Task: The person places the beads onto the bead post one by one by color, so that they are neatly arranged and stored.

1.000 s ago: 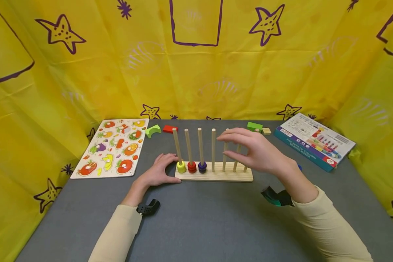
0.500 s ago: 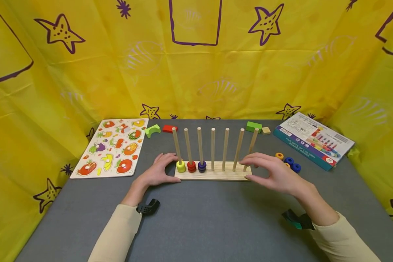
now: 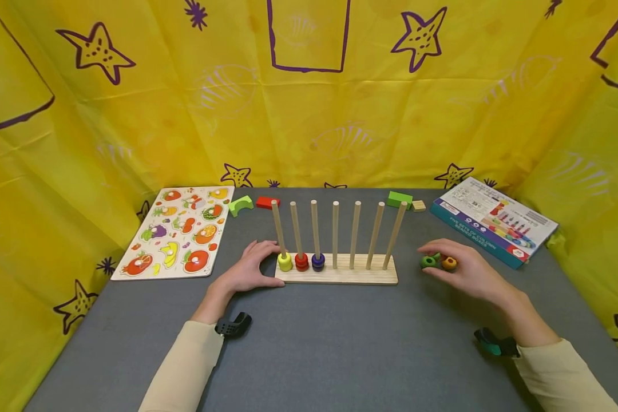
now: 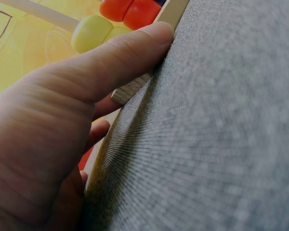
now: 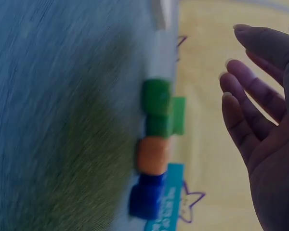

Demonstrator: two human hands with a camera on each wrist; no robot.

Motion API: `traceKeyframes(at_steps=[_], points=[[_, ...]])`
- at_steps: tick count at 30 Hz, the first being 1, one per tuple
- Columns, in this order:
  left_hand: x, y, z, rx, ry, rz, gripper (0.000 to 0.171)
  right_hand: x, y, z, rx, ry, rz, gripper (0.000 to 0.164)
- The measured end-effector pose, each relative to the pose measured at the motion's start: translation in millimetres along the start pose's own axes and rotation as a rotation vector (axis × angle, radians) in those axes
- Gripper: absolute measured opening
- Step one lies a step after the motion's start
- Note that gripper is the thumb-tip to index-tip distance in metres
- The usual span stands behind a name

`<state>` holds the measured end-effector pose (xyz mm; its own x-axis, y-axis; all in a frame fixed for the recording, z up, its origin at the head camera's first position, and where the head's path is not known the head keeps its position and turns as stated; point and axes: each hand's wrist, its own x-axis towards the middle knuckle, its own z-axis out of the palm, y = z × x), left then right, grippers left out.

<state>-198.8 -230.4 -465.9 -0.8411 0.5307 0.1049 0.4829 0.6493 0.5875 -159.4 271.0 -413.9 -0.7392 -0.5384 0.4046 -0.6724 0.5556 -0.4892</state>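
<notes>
My left hand [image 3: 247, 269] grips the left end of a wooden peg stand [image 3: 347, 277], thumb along the front edge and fingers behind. Yellow beads [image 3: 285, 262], red beads [image 3: 301, 263] and dark blue beads [image 3: 317, 263] sit low on its three leftmost pegs; the other pegs are bare. To the right of the stand, my right hand [image 3: 466, 269] hovers, fingers loosely curved and holding nothing, over loose beads. Green beads [image 3: 428, 261] and an orange bead [image 3: 448, 263] show between thumb and fingers. The right wrist view also has blue beads [image 5: 145, 199], which the hand hides in the head view.
A fruit puzzle board [image 3: 182, 234] lies at the left. Behind the stand are a green arch block [image 3: 241, 205], a red block [image 3: 268, 202], a green block [image 3: 399, 198] and a small wooden piece [image 3: 418, 206]. A toy box [image 3: 494, 220] lies at the back right.
My right hand has moved right and down from above the stand's right pegs to over the loose beads. The left hand has stayed on the stand.
</notes>
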Motion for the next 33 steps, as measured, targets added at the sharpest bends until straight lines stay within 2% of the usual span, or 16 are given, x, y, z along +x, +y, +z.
traceKeyframes(at_steps=[7,15,26,33], points=[[1.1,-0.2,2.1,0.003,-0.007,-0.003,0.073,-3,28,1,-0.026,-0.063,0.010,0.043],[2.5,0.7,1.6,0.011,-0.010,0.009,0.073,-3,39,2,-0.063,-0.116,0.023,0.034],[2.4,0.5,0.7,0.010,-0.007,0.002,0.073,4,39,0,-0.144,-0.143,0.005,0.029],[0.2,0.6,-0.4,0.013,-0.002,0.003,0.074,11,19,-10,-0.118,-0.115,0.016,0.031]])
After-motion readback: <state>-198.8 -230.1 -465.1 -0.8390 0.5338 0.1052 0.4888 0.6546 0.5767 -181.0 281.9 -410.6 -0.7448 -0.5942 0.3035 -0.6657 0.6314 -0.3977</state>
